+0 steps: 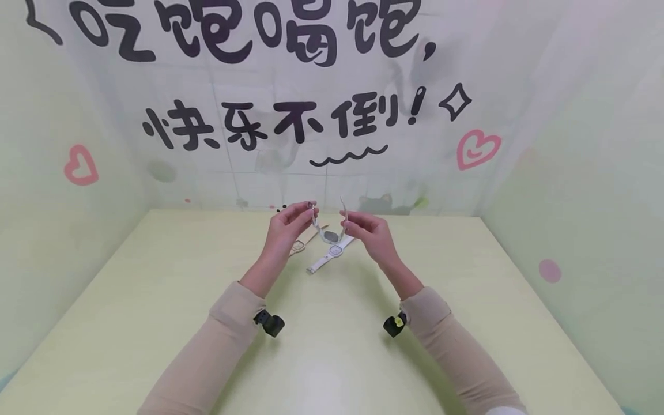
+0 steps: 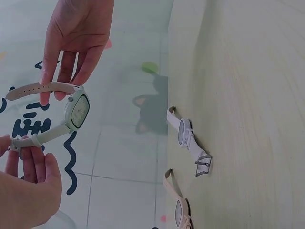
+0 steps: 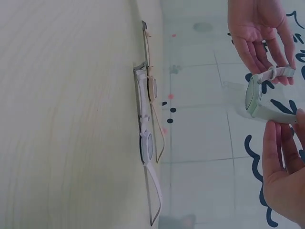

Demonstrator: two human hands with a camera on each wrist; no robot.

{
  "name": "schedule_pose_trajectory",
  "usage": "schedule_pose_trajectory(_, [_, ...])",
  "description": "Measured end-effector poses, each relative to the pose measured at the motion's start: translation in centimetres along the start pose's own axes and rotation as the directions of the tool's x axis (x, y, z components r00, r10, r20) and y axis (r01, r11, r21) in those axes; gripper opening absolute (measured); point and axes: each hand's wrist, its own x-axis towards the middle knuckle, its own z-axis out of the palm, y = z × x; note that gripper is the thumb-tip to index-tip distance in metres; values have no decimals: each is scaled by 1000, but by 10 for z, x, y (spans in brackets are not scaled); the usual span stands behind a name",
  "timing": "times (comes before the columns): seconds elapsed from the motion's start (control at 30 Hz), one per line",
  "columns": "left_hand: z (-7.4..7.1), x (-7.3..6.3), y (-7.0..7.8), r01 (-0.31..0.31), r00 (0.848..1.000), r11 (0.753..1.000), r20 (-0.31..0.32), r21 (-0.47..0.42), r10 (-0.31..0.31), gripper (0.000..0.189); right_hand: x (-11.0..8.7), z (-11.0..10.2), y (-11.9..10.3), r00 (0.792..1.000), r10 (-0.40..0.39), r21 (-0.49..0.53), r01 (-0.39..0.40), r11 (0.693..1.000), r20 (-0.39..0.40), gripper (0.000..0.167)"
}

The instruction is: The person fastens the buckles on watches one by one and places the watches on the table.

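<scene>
Raised above the far part of the table, a pale mint-white wristwatch (image 1: 330, 237) hangs between both hands with its strap unfastened in a U shape. My left hand (image 1: 285, 227) pinches the buckle end of its strap. The other strap end, which has a row of holes, is held between thumb and fingers of my right hand (image 1: 374, 233). In the left wrist view the dial of this wristwatch (image 2: 79, 112) faces away from the hands. Below lie a white wristwatch (image 1: 335, 251) and a light pink-beige wristwatch (image 1: 298, 246), side by side with straps stretched out.
The pale yellow table (image 1: 321, 346) runs up to a back wall (image 1: 207, 173) with large dark lettering and drawings. Side walls (image 1: 581, 190) stand at left and right. Small black cameras (image 1: 272, 324) sit at both sleeve cuffs.
</scene>
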Motion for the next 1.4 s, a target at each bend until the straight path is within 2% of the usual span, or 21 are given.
schedule_pose_trajectory(0.23, [-1,0,-1,7,1000,997,25,80,-9,36,-2,3,2,999,-34,-117,33,993,-10,30])
schedule_pose_trajectory(0.47, [0,4,-2,-24,999,990,48,136,18,36,-1,3,-3,998,-66,-215,62,975,-11,28])
schedule_pose_trajectory(0.8, [-2,3,-3,-18,999,984,50,178,10,35,-4,5,-3,996,-88,-286,90,954,22,26])
schedule_pose_trajectory(1.07, [-3,4,-6,-24,998,981,61,192,12,34,-2,9,-2,995,-95,-371,101,923,34,27])
schedule_pose_trajectory(1.4, [-1,3,-7,-16,997,974,73,225,-1,35,-5,8,1,986,-150,-378,165,911,68,26])
